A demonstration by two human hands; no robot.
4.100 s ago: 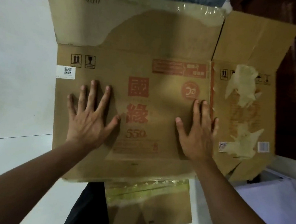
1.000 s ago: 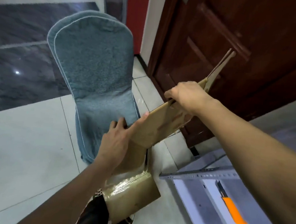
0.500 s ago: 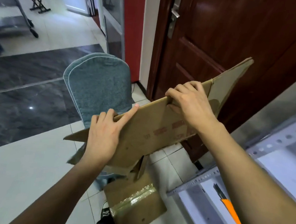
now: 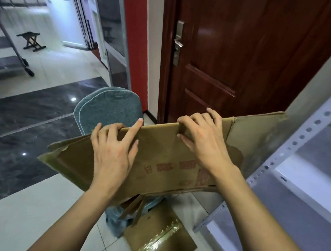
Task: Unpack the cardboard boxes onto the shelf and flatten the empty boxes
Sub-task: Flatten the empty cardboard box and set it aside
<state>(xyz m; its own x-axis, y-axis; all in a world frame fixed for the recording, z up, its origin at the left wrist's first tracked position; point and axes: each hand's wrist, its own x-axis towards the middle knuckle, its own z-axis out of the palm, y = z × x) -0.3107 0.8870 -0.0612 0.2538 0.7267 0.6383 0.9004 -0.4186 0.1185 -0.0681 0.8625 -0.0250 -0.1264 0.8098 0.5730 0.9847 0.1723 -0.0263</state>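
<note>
1. A person holds a flattened cardboard box (image 4: pixel 163 157) upright in mid-air, in front of a dark wooden door (image 4: pixel 248 52).
2. The left hand (image 4: pixel 113 150) grips the box's top edge, fingers curled over it.
3. The right hand (image 4: pixel 201 139) grips the same edge further right.
4. A blue cushioned chair (image 4: pixel 109 107) stands behind the box.
5. A grey metal shelf (image 4: pixel 309 159) stands at right.
6. A taped box flap (image 4: pixel 160 238) hangs near the floor.

The floor (image 4: pixel 21 202) has pale tiles and a dark shiny strip. A blue cushion (image 4: pixel 109 107) stands on it. A little folding stool (image 4: pixel 31 40) sits far off.
</note>
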